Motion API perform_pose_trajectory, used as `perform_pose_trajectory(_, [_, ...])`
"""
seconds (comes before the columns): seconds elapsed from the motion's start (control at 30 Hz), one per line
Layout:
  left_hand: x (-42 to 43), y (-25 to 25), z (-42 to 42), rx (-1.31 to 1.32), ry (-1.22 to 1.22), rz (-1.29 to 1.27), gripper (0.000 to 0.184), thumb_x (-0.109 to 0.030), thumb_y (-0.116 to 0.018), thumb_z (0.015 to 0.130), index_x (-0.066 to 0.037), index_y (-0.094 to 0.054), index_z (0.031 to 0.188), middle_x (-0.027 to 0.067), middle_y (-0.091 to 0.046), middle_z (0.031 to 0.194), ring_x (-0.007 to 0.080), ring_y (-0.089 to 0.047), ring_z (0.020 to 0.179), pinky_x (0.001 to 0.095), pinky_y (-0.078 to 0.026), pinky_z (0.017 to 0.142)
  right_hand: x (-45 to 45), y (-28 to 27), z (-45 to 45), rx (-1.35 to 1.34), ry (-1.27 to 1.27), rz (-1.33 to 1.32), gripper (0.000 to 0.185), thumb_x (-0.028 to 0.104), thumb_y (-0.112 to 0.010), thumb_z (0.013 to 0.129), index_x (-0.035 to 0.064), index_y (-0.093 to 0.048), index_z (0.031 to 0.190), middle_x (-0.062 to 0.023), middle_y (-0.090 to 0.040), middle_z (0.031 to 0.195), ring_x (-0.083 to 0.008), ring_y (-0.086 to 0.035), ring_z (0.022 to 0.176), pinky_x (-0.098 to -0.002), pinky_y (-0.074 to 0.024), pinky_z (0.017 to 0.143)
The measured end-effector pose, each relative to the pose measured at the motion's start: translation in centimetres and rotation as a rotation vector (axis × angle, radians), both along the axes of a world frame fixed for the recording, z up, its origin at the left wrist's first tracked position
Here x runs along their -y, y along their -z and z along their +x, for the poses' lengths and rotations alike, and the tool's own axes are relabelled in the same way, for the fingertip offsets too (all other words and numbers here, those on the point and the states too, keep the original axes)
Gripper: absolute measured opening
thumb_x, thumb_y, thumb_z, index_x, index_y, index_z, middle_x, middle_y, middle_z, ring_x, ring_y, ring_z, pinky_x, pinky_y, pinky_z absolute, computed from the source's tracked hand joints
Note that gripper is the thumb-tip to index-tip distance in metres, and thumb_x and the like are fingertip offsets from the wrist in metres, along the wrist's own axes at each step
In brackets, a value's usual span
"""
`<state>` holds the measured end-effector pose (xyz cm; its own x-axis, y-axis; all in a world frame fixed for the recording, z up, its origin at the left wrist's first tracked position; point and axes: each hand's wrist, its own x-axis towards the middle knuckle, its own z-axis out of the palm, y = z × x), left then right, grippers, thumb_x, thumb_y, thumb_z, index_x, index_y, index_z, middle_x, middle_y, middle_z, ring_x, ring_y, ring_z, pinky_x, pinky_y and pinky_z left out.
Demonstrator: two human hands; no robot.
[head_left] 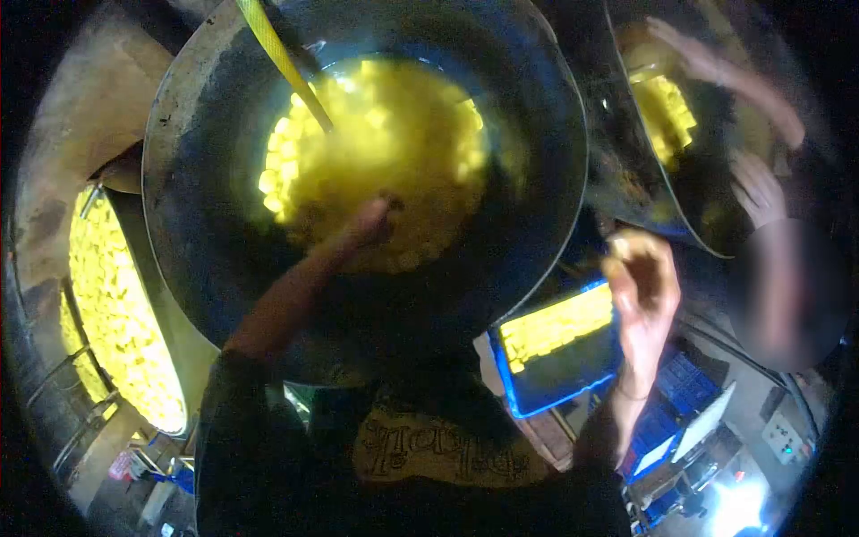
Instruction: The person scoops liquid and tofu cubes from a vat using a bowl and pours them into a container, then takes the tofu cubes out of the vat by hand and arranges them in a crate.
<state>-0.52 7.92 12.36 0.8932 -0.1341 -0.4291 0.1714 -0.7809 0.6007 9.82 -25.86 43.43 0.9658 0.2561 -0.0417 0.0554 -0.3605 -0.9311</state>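
Note:
A large dark round pan (546, 134) holds cloudy yellow liquid (403, 170) with pale yellow cubes (284, 166), bunched mostly along its left and upper edges. My left hand (369, 224) reaches over the pan's middle, its fingers at the liquid; they are dark and blurred, so their grip is unclear. Out to the right of the pan, my right hand (646, 282) is raised with its fingers loosely curled and a gap inside them. Nothing can be made out in it. A yellow hose (273, 49) hangs into the pan from the upper left.
A blue-rimmed tray (559, 403) of yellow cubes lies below right of the pan. At the left stands a big container (125, 304) full of cubes. Another person's hands (759, 188) are over a second pan (662, 192) at the upper right. Blue crates (684, 385) stand lower right.

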Motion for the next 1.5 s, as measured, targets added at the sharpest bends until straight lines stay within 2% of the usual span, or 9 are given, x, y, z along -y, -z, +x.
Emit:
perform_pose_trajectory(0.13, [2.7, 5.7, -2.5, -0.223, 0.071, -0.016, 0.038, -0.018, -0.058, 0.090, -0.005, -0.051, 0.125, 0.0128, -0.055, 0.126, 0.0250, -0.054, 0.113, 0.0364, -0.044, 0.097, -13.7, 2.4, 5.6, 0.115, -0.654, -0.355, 0.040, 0.013, -0.073, 0.077, 0.0028, -0.060, 0.113, -0.0142, -0.066, 0.098, -0.0233, -0.067, 0.084, -0.0334, -0.0522, 0.075])
perform_pose_trajectory(0.27, [2.9, 7.6, -3.1, -0.284, 0.034, -0.081, 0.042, -0.022, -0.059, 0.089, -0.005, -0.050, 0.127, 0.0136, -0.053, 0.128, 0.0266, -0.053, 0.114, 0.0383, -0.044, 0.097, -20.1, 18.2, 7.8, -0.330, -1.127, -0.821, 0.062, 0.032, -0.059, 0.090, 0.0112, -0.035, 0.143, -0.0152, -0.037, 0.147, -0.0293, -0.030, 0.138, -0.0401, -0.0271, 0.113])
perform_pose_trajectory(0.47, [1.6, 9.4, -3.4, -0.351, -0.057, -0.222, 0.049, -0.028, -0.061, 0.088, -0.005, -0.047, 0.129, 0.0148, -0.052, 0.129, 0.0289, -0.052, 0.116, 0.0412, -0.044, 0.098, -17.9, 32.7, 3.3, -0.437, -0.823, -1.067, 0.048, 0.036, -0.059, 0.088, 0.0090, -0.047, 0.126, -0.0160, -0.048, 0.129, -0.0292, -0.044, 0.119, -0.0411, -0.0367, 0.099])
perform_pose_trajectory(0.73, [-5.5, 11.1, 4.2, -0.188, -0.431, -0.507, 0.059, -0.036, -0.063, 0.085, -0.005, -0.044, 0.132, 0.0165, -0.050, 0.132, 0.0319, -0.050, 0.118, 0.0450, -0.043, 0.098, -15.5, 35.9, 4.6, -0.563, -0.912, -0.991, 0.042, 0.040, -0.061, 0.085, 0.0074, -0.054, 0.112, -0.0158, -0.055, 0.112, -0.0275, -0.052, 0.103, -0.0410, -0.0429, 0.086])
perform_pose_trajectory(0.93, [-9.2, 7.0, 15.7, 0.035, -0.257, -0.197, 0.071, -0.039, -0.063, 0.087, -0.005, -0.033, 0.142, 0.0213, -0.041, 0.140, 0.0376, -0.043, 0.127, 0.0493, -0.041, 0.100, -22.9, 35.6, 17.9, -0.578, -1.124, -0.890, 0.041, 0.042, -0.063, 0.083, 0.0063, -0.060, 0.101, -0.0156, -0.060, 0.100, -0.0263, -0.058, 0.091, -0.0409, -0.0475, 0.076])
perform_pose_trajectory(1.07, [-5.6, 17.6, 15.9, 0.616, -0.443, 0.004, 0.053, -0.025, -0.056, 0.092, -0.005, -0.040, 0.139, 0.0209, -0.045, 0.137, 0.0389, -0.046, 0.124, 0.0496, -0.039, 0.101, -32.7, 33.3, 23.5, -0.211, -0.908, -0.928, 0.041, 0.044, -0.065, 0.081, 0.0055, -0.064, 0.093, -0.0155, -0.064, 0.091, -0.0254, -0.063, 0.083, -0.0408, -0.0505, 0.070])
perform_pose_trajectory(1.17, [-2.0, 20.6, 15.7, 0.388, -0.505, 0.150, 0.046, -0.025, -0.053, 0.093, -0.004, -0.047, 0.133, 0.0211, -0.048, 0.132, 0.0386, -0.047, 0.120, 0.0493, -0.035, 0.104, -38.0, 33.7, 22.5, 0.313, -0.571, -0.927, 0.040, 0.046, -0.064, 0.081, 0.0064, -0.065, 0.090, -0.0137, -0.064, 0.087, -0.0244, -0.063, 0.077, -0.0399, -0.0507, 0.066])
perform_pose_trajectory(1.3, [-4.6, 16.7, 14.1, 0.167, -0.614, -0.194, 0.045, -0.023, -0.057, 0.091, -0.004, -0.048, 0.130, 0.0190, -0.050, 0.128, 0.0357, -0.049, 0.116, 0.0464, -0.038, 0.100, -42.0, 53.1, 21.3, 0.339, -0.301, -0.975, 0.036, 0.037, -0.047, 0.092, 0.0092, -0.062, 0.109, -0.0127, -0.064, 0.103, -0.0264, -0.062, 0.088, -0.0375, -0.0503, 0.070])
perform_pose_trajectory(1.5, [-7.4, 16.1, 12.6, 0.019, -0.973, -0.861, 0.044, -0.021, -0.063, 0.087, -0.004, -0.051, 0.125, 0.0158, -0.054, 0.122, 0.0312, -0.053, 0.111, 0.0421, -0.044, 0.095, -38.1, 46.5, 22.9, 0.342, -0.392, -0.769, 0.033, 0.027, -0.058, 0.088, 0.0065, -0.060, 0.114, -0.0059, -0.065, 0.094, -0.0173, -0.060, 0.082, -0.0292, -0.0492, 0.071])
